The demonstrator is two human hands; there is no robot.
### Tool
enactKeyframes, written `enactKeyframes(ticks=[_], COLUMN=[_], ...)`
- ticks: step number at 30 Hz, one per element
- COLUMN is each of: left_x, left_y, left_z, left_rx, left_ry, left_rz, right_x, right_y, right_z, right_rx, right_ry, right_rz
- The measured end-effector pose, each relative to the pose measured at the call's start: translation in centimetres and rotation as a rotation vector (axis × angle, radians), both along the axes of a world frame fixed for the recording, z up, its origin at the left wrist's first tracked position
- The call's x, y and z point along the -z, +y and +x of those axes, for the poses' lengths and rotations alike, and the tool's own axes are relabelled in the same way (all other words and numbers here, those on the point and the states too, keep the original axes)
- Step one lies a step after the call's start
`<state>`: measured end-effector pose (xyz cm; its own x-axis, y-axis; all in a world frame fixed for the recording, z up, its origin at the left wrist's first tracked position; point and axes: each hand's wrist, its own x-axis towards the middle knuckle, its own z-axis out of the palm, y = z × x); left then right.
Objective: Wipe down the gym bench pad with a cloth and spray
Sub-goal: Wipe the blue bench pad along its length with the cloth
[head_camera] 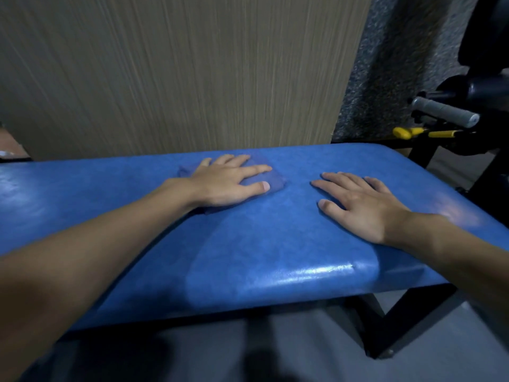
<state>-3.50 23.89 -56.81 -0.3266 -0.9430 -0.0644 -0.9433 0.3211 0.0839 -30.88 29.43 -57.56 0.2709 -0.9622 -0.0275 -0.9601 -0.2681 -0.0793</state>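
Observation:
A blue padded gym bench [248, 244] stretches across the view. My left hand [228, 180] lies flat with straight fingers on a folded blue cloth [271, 179] near the pad's far edge, pressing it onto the pad. My right hand [360, 205] rests flat on the bare pad to the right, fingers spread, holding nothing. No spray bottle is in view.
A wood-grain panel [179, 73] stands right behind the bench. At the right is a black machine frame with a grey handle grip [446, 111] and yellow parts [402, 132]. The bench's black legs [399, 321] stand on grey floor below.

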Motion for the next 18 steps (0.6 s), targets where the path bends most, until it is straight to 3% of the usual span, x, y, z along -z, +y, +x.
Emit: enactKeyframes(ticks=[7,11,13,15,18], left_x=[0.2,-0.4,-0.4,-0.3,-0.1], left_y=[11.9,11.4,9.7,7.3,3.1], left_z=[-1.5,-1.3,-1.1,-0.6,0.8], left_rx=[0.348,0.31,0.273,0.209,0.079], left_ry=[-0.13,-0.083,-0.083,-0.075,-0.032], left_rz=[-0.057,-0.016,-0.004,-0.008,-0.022], right_x=[0.0,-0.5,-0.8,-0.7,-0.1], right_y=[0.3,0.8,1.3,2.1,2.8], right_z=[-0.1,0.3,1.1,2.1,2.8], right_rx=[-0.008,0.019,0.021,-0.002,-0.062], right_ry=[-0.04,0.022,-0.057,-0.153,-0.082], right_rz=[-0.021,-0.067,-0.099,-0.069,0.004])
